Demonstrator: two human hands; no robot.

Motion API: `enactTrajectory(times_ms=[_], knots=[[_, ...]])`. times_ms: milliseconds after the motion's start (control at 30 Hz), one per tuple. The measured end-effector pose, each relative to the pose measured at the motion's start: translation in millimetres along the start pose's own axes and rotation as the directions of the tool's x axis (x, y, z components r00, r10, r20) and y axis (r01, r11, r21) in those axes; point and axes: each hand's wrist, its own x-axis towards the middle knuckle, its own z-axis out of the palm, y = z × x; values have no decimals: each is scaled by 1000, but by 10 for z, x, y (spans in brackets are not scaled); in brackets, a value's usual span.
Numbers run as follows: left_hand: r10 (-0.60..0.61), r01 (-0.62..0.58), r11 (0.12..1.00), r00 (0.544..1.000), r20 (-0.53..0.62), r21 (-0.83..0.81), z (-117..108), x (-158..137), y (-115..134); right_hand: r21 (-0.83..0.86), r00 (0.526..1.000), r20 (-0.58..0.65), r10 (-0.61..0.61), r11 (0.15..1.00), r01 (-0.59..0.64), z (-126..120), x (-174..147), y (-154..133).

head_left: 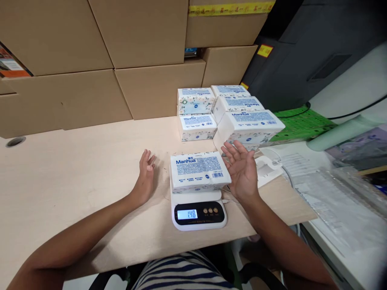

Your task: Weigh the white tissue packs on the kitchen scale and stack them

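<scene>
A white tissue pack printed "Manhua" lies flat on a white digital scale near the table's front edge. The lit display appears to read 1.48. To the left of the pack, my left hand is raised with its fingers apart, holding nothing. On the other side my right hand is turned palm up and spread, close to the pack's right end; I cannot tell if it touches. Behind the scale, several more tissue packs stand stacked in two groups.
Cardboard boxes form a wall along the back. A dark grey machine stands at the back right, near a green perforated sheet. On the right lie clear plastic bags. A cable hole is at the table's left.
</scene>
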Motion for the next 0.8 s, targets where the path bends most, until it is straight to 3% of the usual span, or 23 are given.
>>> enactTrajectory(times_ms=[467, 567, 633, 667, 733, 800], knots=[[-13, 12, 1000, 999, -36, -19, -9, 64, -5, -53, 1000, -4, 1, 999, -1, -9, 17, 4], [81, -80, 997, 995, -60, 15, 50, 46, -90, -115, 994, 57, 88, 990, -81, -38, -25, 49], [247, -247, 966, 969, 5, 76, 133, -59, -152, -217, 947, 261, 189, 967, -133, -61, -130, 93], [333, -339, 934, 940, 67, 113, 172, -133, -177, -281, 892, 390, 228, 952, -120, -67, -194, 116], [394, -413, 898, 908, 140, 152, 193, -286, -198, -361, 798, 571, 190, 932, 36, -44, -298, 148], [342, -354, 904, 935, 93, 239, 66, -417, -164, -379, 700, 703, 125, 899, 220, 71, -326, 138]])
